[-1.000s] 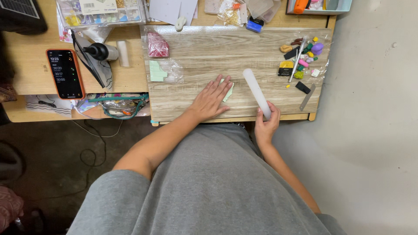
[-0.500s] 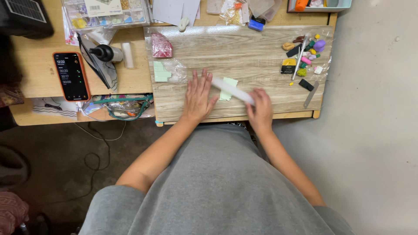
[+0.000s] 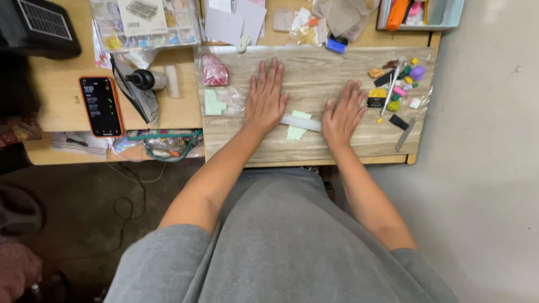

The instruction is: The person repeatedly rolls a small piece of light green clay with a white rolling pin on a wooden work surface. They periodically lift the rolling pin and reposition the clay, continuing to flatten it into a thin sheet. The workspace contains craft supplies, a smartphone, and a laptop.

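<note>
On the worktop, both hands lie flat, fingers spread, neither grip closed around anything. Left hand and right hand each press palm-down on one end of a white roller, which lies crosswise between them. Under the roller's middle sits a flattened pale green piece of clay. Left of the left hand lie another pale green slab and a red lump in plastic. Right of the right hand, small coloured clay bits cluster. Farther left rests a phone.
</note>
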